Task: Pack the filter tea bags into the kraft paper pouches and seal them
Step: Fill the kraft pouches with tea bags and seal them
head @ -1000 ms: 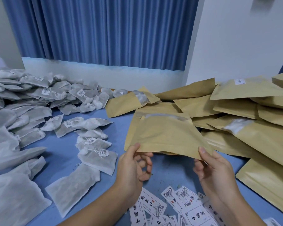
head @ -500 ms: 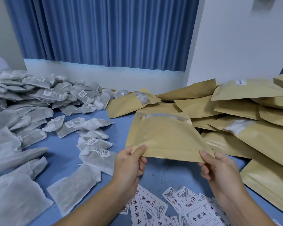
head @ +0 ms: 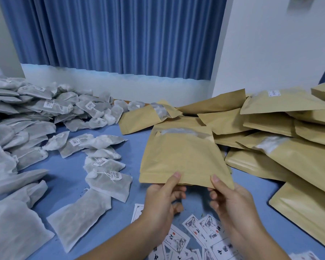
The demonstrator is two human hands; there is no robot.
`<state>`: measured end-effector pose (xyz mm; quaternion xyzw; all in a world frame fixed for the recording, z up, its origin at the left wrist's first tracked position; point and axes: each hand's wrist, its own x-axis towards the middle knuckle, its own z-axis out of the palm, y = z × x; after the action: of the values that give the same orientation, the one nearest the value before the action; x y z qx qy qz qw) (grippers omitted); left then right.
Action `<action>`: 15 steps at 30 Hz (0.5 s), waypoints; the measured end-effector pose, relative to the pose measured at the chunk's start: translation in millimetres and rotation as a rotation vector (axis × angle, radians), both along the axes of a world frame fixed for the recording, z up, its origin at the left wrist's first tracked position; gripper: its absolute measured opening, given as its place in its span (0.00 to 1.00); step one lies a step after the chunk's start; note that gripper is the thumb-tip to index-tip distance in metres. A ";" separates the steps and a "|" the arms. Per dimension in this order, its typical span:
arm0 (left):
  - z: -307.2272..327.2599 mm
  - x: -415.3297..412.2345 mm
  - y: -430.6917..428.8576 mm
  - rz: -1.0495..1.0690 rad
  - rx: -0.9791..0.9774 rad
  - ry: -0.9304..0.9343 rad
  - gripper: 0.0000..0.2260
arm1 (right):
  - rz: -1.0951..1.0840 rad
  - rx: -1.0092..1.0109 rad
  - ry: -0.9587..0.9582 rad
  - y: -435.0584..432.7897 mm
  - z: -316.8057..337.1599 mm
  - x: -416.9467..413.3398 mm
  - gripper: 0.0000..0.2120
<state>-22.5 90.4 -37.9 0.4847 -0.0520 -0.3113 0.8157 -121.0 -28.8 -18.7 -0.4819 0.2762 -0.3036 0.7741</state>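
Head view: two bare hands hold one kraft pouch (head: 184,158) above a blue table (head: 68,175).
Left hand (head: 158,201): pinches the pouch's near edge toward its left corner, thumb on top, fingers curled beneath.
Right hand (head: 231,203): pinches the same edge toward the right corner, thumb on top, fingers under the paper.
Hands: close together but not touching, both clamped on the pouch.
Pouch: flat, sloping away from the person, with a pale strip across its far end; whether that end rests on the pouches behind cannot be told.
Tea bags (head: 36,113): a heap of white filter bags on the left of the table, several with small tags on strings; the nearest tagged bag (head: 109,182) lies just left of the left hand.
Pile of kraft pouches (head: 289,151): stacked and overlapping on the right.
Printed cards (head: 178,241): scattered on the table under the wrists.
Backdrop: a blue pleated curtain (head: 120,34).
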 end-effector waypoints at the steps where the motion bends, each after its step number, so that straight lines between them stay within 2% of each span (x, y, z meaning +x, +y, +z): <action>1: 0.7 -0.6 0.1 -0.009 0.007 0.003 0.07 | 0.001 -0.019 0.008 2.6 0.9 0.4 0.07; 6: 0.5 -4.7 2.4 -0.059 0.004 0.007 0.05 | -0.038 0.087 -0.006 19.0 -0.8 1.7 0.07; 9: -1.3 -13.2 3.4 -0.095 0.011 0.017 0.05 | -0.035 0.017 0.020 29.9 -1.5 2.0 0.07; 12: -3.6 -15.1 5.3 -0.095 0.081 -0.016 0.10 | -0.057 -0.030 0.061 32.1 -3.8 1.6 0.09; 15: -5.1 -14.6 5.7 -0.081 0.108 -0.042 0.16 | -0.059 0.022 0.031 36.8 -3.9 2.7 0.09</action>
<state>-37.1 96.1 -43.0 0.5322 -0.0718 -0.3360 0.7738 -118.3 8.0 -22.7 -0.4697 0.3055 -0.3156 0.7658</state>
